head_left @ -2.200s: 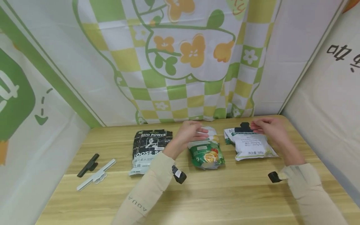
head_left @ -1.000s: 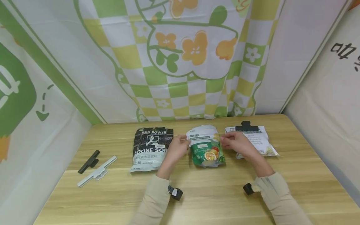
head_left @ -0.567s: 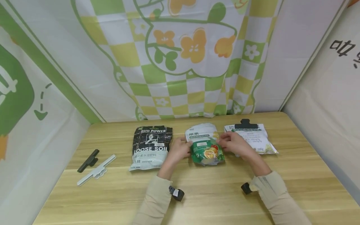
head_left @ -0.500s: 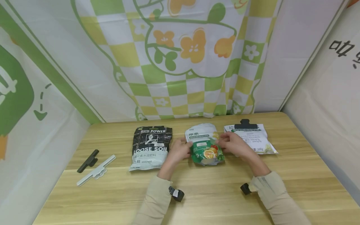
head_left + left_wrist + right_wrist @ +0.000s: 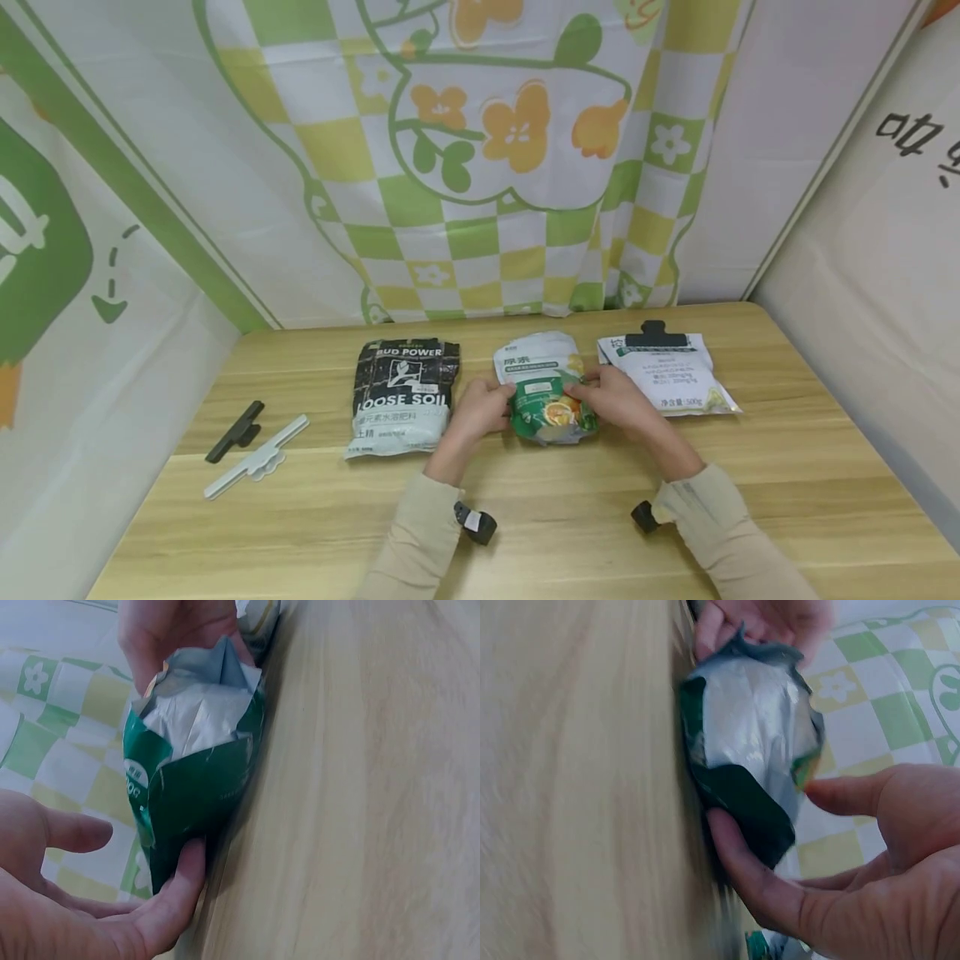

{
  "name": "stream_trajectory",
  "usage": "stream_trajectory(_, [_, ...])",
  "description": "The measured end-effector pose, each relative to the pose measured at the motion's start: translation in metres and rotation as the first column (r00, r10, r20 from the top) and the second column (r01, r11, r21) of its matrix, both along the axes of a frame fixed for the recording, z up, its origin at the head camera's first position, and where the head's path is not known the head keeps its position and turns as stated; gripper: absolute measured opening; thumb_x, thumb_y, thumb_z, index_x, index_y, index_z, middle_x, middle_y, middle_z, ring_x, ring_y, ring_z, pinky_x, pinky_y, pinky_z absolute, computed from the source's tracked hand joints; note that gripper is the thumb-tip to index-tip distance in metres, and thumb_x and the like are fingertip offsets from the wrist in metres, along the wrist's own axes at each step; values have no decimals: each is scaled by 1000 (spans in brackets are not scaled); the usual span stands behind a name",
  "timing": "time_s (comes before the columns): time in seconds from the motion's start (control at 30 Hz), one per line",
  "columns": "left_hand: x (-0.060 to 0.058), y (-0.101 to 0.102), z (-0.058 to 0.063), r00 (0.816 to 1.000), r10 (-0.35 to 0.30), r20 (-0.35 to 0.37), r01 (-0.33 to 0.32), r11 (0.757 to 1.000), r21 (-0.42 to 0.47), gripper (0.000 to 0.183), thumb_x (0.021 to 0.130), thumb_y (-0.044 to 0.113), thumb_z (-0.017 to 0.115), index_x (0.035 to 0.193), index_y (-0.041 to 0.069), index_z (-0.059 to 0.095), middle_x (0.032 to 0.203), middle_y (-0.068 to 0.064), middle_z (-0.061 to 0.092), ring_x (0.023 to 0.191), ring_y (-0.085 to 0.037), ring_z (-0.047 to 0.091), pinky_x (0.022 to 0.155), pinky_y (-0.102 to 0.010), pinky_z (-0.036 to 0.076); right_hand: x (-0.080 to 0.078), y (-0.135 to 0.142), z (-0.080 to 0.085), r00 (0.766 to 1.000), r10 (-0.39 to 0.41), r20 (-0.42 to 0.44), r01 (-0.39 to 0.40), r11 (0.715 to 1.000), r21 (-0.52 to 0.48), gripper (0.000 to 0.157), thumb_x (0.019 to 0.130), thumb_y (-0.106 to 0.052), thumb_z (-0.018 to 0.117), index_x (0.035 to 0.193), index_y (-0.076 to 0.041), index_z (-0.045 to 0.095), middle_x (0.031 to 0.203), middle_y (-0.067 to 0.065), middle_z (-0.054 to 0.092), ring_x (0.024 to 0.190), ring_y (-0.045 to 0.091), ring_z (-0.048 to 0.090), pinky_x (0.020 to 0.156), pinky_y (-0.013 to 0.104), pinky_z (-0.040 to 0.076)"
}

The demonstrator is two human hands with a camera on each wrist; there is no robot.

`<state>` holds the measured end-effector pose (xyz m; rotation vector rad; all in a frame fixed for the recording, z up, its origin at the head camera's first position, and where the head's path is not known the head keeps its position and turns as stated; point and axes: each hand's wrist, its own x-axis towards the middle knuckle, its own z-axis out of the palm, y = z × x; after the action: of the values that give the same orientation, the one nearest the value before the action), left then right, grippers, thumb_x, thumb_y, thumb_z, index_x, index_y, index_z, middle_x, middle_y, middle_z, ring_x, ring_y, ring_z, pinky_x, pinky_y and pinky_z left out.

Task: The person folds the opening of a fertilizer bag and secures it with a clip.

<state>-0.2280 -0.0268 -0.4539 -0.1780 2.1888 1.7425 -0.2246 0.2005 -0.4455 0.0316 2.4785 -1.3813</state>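
Observation:
A green-and-white pouch (image 5: 542, 408) with fruit pictures lies in the middle of the table, its silvery base (image 5: 196, 712) facing both wrist cameras. My right hand (image 5: 617, 400) holds its right side, thumb on the front and a finger (image 5: 739, 851) tucked along the underside. My left hand (image 5: 482, 408) is at its left side, a finger (image 5: 187, 874) curled under the edge; the left thumb (image 5: 79, 831) stands slightly off the pouch in the left wrist view. To the left lies a black-and-white soil bag (image 5: 405, 408). A white bag (image 5: 671, 379) with a black clip (image 5: 655, 333) lies to the right.
On the left part of the wooden table (image 5: 555, 533) lie a black bag clip (image 5: 236, 432) and a white bag clip (image 5: 257, 457). A checked curtain (image 5: 472, 250) hangs behind the table's back edge, with printed fabric walls on both sides.
Both hands have come down from higher up, the right one leaving the clip on the white bag, to the sides of the pouch. The right thumb has since moved in over its front.

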Motion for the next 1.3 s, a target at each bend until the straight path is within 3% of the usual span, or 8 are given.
stream_trajectory(0.13, [0, 2, -1, 1000, -2, 2, 2, 1000, -4, 44, 107, 18, 58, 135, -16, 58, 117, -22, 69, 96, -21, 70, 85, -32, 64, -1, -4, -2, 999, -28, -18, 28, 999, 15, 56, 103, -28, 66, 137, 15, 53, 72, -1, 54, 64, 13, 46, 59, 26, 41])
stream_trajectory(0.27, [0, 2, -1, 1000, -7, -10, 7, 1000, -21, 50, 105, 18, 61, 141, -16, 53, 125, -23, 66, 100, -22, 68, 86, -32, 62, -2, -5, -1, 999, -32, -24, 33, 999, 15, 52, 102, -28, 67, 131, 14, 56, 67, -4, 46, 60, 11, 40, 56, 25, 36])
stream_trajectory(0.53, [1, 4, 5, 1000, 23, -14, -22, 999, 23, 59, 102, 17, 65, 149, -13, 45, 141, -27, 60, 120, -31, 65, 104, -42, 57, 1, -6, 3, 999, -50, -19, 49, 996, -68, 43, 97, -25, 75, 122, 7, 61, 77, -1, 55, 67, 11, 50, 58, 25, 46])
stream_trajectory(0.77, [2, 1, 15, 998, 45, -36, -41, 995, 96, 47, 101, 11, 65, 143, -7, 54, 124, -21, 68, 98, -21, 67, 84, -31, 61, 4, -4, 11, 996, -68, -62, 64, 996, -55, 42, 87, -26, 87, 107, -2, 58, 82, 2, 51, 68, 15, 47, 55, 26, 45])
stream_trajectory(0.97, [2, -3, 24, 996, 42, -83, -28, 986, 162, 37, 101, 8, 64, 132, -8, 53, 120, -24, 68, 92, -20, 68, 83, -34, 64, 7, -1, 21, 989, -36, -144, 34, 999, -19, 57, 84, -32, 90, 125, -6, 62, 97, 7, 56, 77, 17, 47, 61, 29, 42])
stream_trajectory(1.1, [5, -8, 28, 994, 31, -101, -14, 985, 170, 34, 100, 7, 67, 127, -7, 53, 116, -25, 68, 87, -19, 69, 80, -35, 65, 13, 1, 26, 988, -23, -152, 23, 1000, -1, 56, 83, -33, 91, 119, -3, 60, 103, 12, 58, 78, 20, 48, 62, 30, 43])
stream_trajectory(1.2, [10, -12, 32, 994, 11, -110, 7, 986, 169, 31, 98, 6, 70, 122, -5, 53, 116, -23, 66, 86, -20, 69, 79, -35, 66, 18, 2, 30, 986, -20, -164, 23, 1000, 16, 59, 82, -36, 91, 121, -3, 61, 113, 15, 65, 92, 22, 57, 71, 30, 49])
stream_trajectory(1.3, [16, -15, 35, 991, -17, -136, 37, 988, 148, 30, 98, 7, 71, 119, -4, 52, 118, -22, 65, 87, -21, 69, 78, -33, 65, 24, 2, 35, 982, -20, -188, 25, 999, 24, 57, 80, -37, 93, 114, -3, 63, 111, 15, 67, 94, 23, 60, 73, 31, 50])
